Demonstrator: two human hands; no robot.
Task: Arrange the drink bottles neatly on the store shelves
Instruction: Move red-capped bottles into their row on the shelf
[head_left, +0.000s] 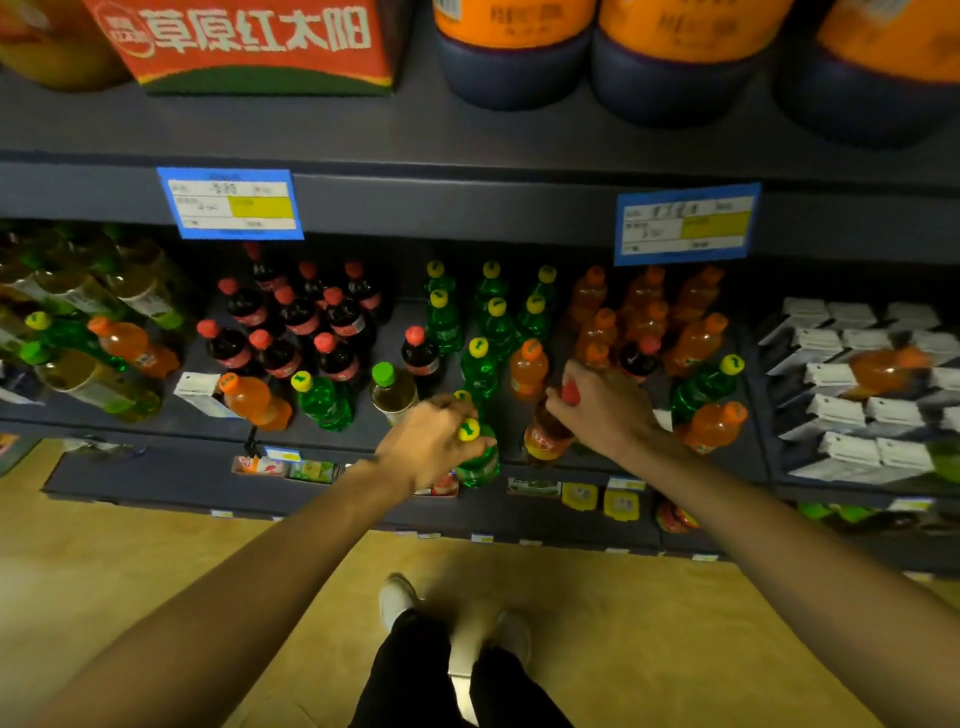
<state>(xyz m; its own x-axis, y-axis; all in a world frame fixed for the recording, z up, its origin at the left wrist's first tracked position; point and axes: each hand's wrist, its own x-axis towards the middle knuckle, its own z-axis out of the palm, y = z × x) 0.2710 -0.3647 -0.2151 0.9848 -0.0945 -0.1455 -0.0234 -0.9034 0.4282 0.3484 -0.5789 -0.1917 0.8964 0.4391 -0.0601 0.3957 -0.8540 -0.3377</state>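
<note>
1. Dark grey metal store shelf (467, 306) is running across the head view, with a tan floor showing below it. All places below are given relative to the shelf's front lip.

2. Left hand (431, 441) is gripping a green plastic bottle with a yellow cap (475, 457) at the neck, fingers curled round it just under the cap. That bottle is standing at the very front lip, near the middle.

3. Right hand (605, 405) is clasping a brown tea-coloured bottle with a red cap (545, 434), fingers wrapped over the cap and shoulder. It is leaning slightly, also at the front lip, just right of the green one.

4. Behind the lip, the groups are partly sorted: dark cola bottles with red caps (291, 322) to the left, green yellow-capped bottles (491, 312) in the centre, orange soda bottles (649, 312) to the right. Strays are sitting among them, including an orange bottle lying on white cartons (883, 369) at the far right.

5. Judgement: the step in hand is re-homing the two front bottles.

6. To do it well: lift each bottle above the neighbouring caps, carry the green one straight back into the centre rows, and stand the brown one upright with its like before letting go. Moving low risks toppling the crowded front row.
</note>
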